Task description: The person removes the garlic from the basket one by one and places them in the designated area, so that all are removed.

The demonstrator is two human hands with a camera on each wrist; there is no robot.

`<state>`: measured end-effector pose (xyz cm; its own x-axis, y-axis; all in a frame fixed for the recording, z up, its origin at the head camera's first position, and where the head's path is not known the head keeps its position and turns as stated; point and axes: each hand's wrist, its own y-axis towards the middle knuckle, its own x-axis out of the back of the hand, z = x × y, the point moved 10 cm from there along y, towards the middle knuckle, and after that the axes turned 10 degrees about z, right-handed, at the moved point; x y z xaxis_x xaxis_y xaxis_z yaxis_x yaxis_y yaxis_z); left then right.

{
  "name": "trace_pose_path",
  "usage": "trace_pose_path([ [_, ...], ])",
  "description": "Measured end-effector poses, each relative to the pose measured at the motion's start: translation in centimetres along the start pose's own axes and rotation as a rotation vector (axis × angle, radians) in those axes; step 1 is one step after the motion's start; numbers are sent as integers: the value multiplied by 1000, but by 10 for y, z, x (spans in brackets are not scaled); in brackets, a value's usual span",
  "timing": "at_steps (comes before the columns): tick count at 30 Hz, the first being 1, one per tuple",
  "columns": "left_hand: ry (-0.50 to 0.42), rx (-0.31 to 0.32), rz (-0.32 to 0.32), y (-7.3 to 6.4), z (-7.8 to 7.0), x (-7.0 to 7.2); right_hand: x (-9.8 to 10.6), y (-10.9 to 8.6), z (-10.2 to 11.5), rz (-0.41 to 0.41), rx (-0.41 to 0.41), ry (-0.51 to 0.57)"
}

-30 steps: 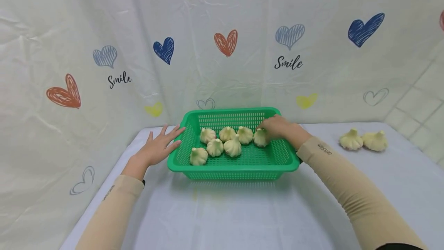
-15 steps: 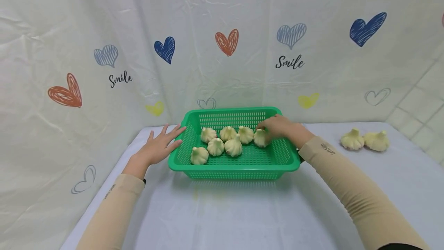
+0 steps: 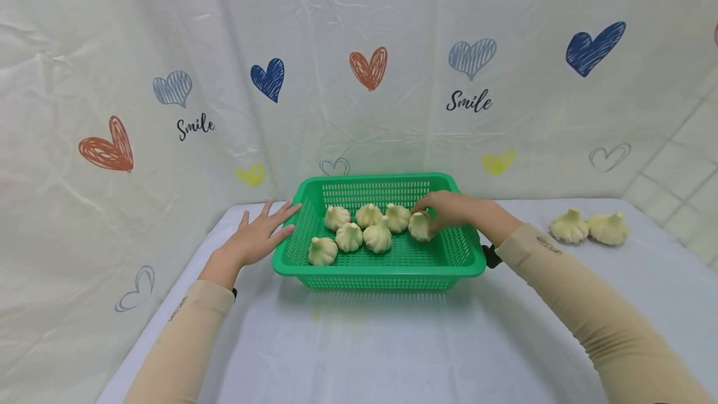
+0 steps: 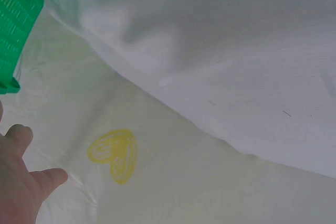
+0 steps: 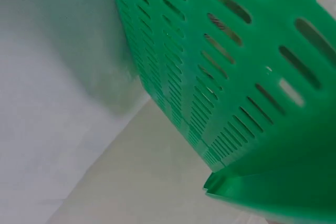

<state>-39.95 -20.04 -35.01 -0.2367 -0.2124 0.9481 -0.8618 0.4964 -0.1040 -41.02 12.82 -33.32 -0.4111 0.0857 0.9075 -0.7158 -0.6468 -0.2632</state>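
Observation:
A green plastic basket with slotted sides stands on the table, holding several pale garlic bulbs. At its left rim my left hand lies with fingers spread, the fingertips at the edge; two of its fingers show in the left wrist view. My right hand reaches over the right rim, its fingers curled round the rightmost garlic bulb inside the basket. In the right wrist view the basket wall hides this hand and most of the bulb.
Two more garlic bulbs, a left one and a right one, lie side by side on the table at the right. A white cloth covers the table. Behind the basket hangs a white curtain printed with hearts.
My right wrist and forearm have shifted slightly right and down, and the garlic bulb at its fingers has moved a little left and nearer. The left hand stays at the rim.

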Motion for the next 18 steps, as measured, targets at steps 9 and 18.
trace_pose_path([
  [9,2,5,5,0,0,0,8,-13,6,-61,49,48],
  [18,0,4,4,-1,-1,0,15,-29,5,-132,80,82],
])
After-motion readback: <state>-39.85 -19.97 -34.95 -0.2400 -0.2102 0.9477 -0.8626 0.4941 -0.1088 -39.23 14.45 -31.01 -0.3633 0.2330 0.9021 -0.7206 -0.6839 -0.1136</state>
